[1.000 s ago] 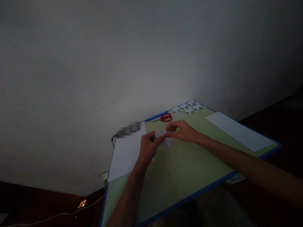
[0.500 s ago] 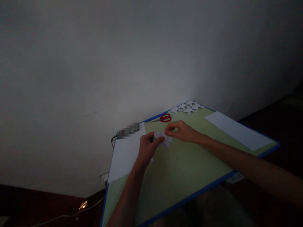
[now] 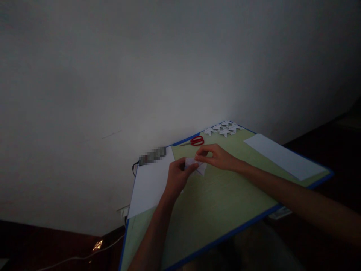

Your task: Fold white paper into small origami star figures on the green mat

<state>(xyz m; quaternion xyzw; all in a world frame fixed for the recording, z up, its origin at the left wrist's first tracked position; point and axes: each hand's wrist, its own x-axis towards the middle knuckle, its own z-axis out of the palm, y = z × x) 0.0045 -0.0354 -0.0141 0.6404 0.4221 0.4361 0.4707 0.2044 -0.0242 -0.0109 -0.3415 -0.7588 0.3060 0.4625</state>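
A small folded piece of white paper (image 3: 200,170) is held up over the table between both hands. My left hand (image 3: 178,175) grips its left side, thumb laid across the front. The thumb and fingertips of my right hand (image 3: 212,155) pinch its upper edge. Creases show on the paper, but its full shape is partly covered by the fingers. Beyond the right hand lie scissors with red handles (image 3: 197,140), their blades pointing left. Several folded white paper stars (image 3: 225,132) sit grouped at the table's far corner.
The pale green table (image 3: 220,210) has a blue edge and stands against a grey wall (image 3: 169,75). White sheets (image 3: 149,188) lie at the left, under a blurred dark object (image 3: 152,156) with a cable. More white paper (image 3: 282,156) rests along the right side.
My left hand and the folded paper have shifted slightly to the right. The right hand keeps its pinch at the paper's upper edge, nearly in place.
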